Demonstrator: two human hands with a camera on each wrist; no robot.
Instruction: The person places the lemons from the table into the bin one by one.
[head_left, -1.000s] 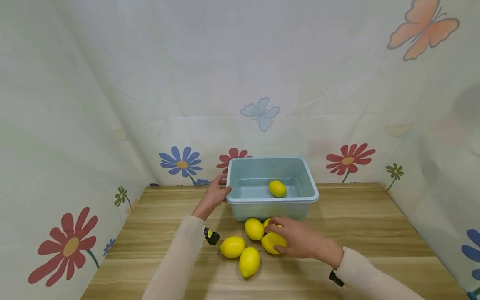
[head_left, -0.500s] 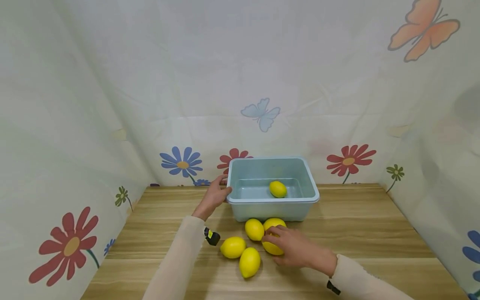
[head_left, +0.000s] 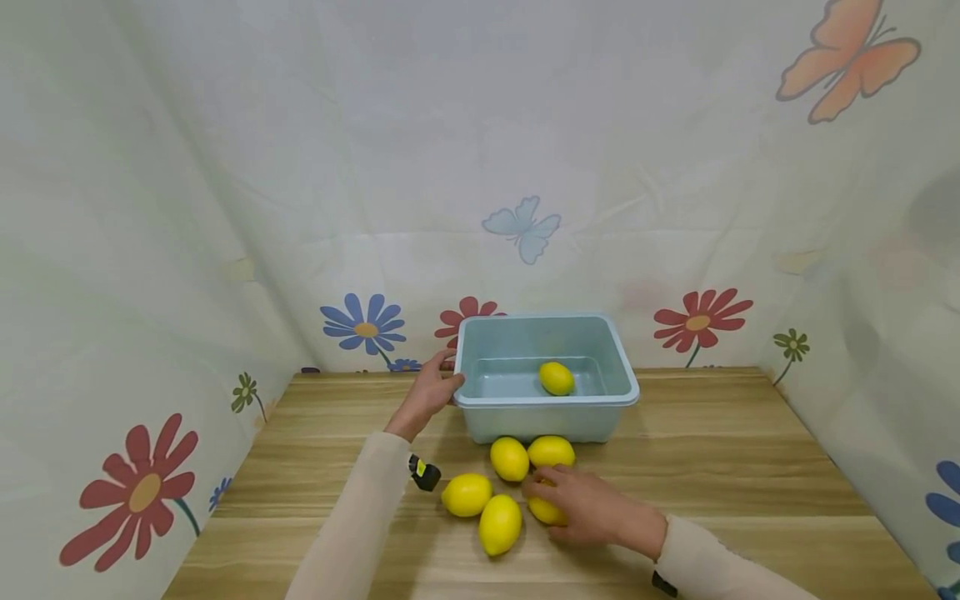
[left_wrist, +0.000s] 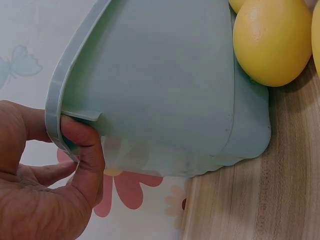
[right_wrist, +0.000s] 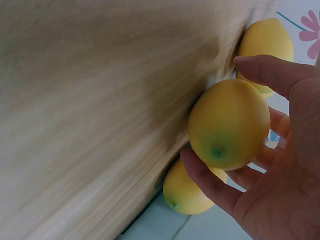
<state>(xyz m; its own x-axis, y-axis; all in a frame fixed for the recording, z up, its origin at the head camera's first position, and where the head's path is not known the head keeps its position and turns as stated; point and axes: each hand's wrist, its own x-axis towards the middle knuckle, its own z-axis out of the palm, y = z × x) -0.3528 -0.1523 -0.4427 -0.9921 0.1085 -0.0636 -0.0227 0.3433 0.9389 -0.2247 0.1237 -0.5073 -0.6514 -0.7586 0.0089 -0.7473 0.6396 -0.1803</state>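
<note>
Pinches the tub (head_left: 547, 401) with the left hand (head_left: 429, 392), likely to steady it. Curls the right hand (head_left: 591, 507) round a lemon (right_wrist: 229, 125), on or just above the table (head_left: 712, 467), near four others (head_left: 500, 525), all handily close to the tub.

The lemons (head_left: 500, 525) are bright yellow (some tipped with green), the tub (head_left: 543, 421) pale blue-green, the table (head_left: 705, 467) brown with streaky grain, and the whitish backdrop (head_left: 375, 150) printed with red and blue flowers (head_left: 144, 492)
</note>
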